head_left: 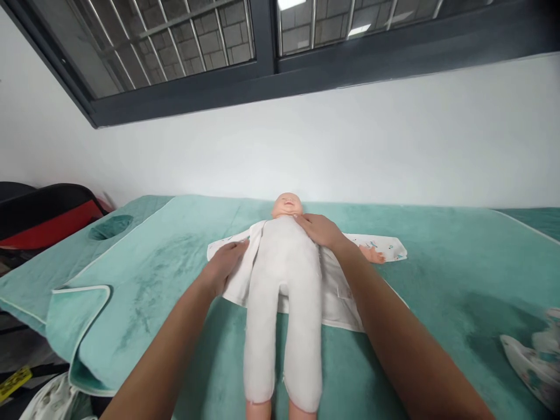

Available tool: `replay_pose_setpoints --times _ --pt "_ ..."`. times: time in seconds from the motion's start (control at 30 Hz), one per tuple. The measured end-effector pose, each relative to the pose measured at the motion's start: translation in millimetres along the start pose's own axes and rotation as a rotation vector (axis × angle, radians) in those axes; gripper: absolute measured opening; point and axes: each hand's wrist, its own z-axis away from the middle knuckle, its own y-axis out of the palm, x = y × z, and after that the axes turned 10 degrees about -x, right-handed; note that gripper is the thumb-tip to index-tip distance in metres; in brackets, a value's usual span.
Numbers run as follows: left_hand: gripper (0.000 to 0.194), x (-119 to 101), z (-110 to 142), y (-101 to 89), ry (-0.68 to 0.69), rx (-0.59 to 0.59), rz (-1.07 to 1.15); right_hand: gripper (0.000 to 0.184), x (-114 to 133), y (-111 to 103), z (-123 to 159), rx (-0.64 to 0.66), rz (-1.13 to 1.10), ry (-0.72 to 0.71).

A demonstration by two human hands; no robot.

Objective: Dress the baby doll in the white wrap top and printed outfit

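A baby doll [286, 256] with a white cloth body lies on its back, its head toward the wall and its legs toward me. Under it a white baby shirt [336, 303] with small printed patterns is spread wide, sleeves out to both sides. The doll's hand at right shows by the sleeve end. My left hand [227, 265] has its fingers closed on the shirt's left front panel beside the doll's torso. Across the doll's upper chest and shoulder, near the neck, my right hand [321, 229] rests with fingers stretched out.
A green plush cover [175, 251] lies under everything, its corner folded at left. Patterned white cloth [536, 356] sits at the right edge. A black and red item [52, 216] stands at far left. Behind are a white wall [328, 146] and a barred window [175, 41].
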Motion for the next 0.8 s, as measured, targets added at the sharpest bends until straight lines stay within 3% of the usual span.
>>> replay_pose_setpoints --times 0.13,0.3,0.4,0.5,0.53,0.57,0.67,0.73,0.8 --pt "0.043 5.3 4.3 -1.8 -0.081 0.133 -0.019 0.072 -4.8 -3.9 8.5 -0.055 0.103 0.002" --pt "0.042 -24.0 16.3 22.7 0.082 0.185 0.07 0.057 -16.5 -5.3 31.5 -0.132 0.138 -0.049" --pt "0.037 -46.3 42.3 43.9 0.238 0.348 -0.065 0.048 -24.4 -5.9 42.7 -0.182 0.146 -0.042" --pt "0.035 -55.9 62.2 55.9 0.315 0.569 -0.248 0.047 -34.0 -9.0 48.9 -0.209 0.161 0.057" --pt "0.034 -55.0 62.5 57.4 0.343 0.548 -0.263 0.048 -37.7 -10.5 50.5 -0.222 0.17 0.104" --pt "0.032 -51.8 58.9 58.0 0.387 0.452 -0.261 0.05 -41.6 -12.1 52.1 -0.234 0.18 0.151" --pt "0.029 -32.1 32.6 57.7 0.581 -0.011 -0.307 0.057 -53.9 -17.7 57.5 -0.262 0.203 0.248" --pt "0.032 -16.2 14.9 59.1 0.717 -0.087 -0.439 0.058 -61.8 -22.6 61.0 -0.259 0.206 0.278" --pt "0.04 -4.6 6.1 63.6 0.815 -0.046 -0.588 0.057 -69.0 -28.9 63.7 -0.253 0.204 0.292"
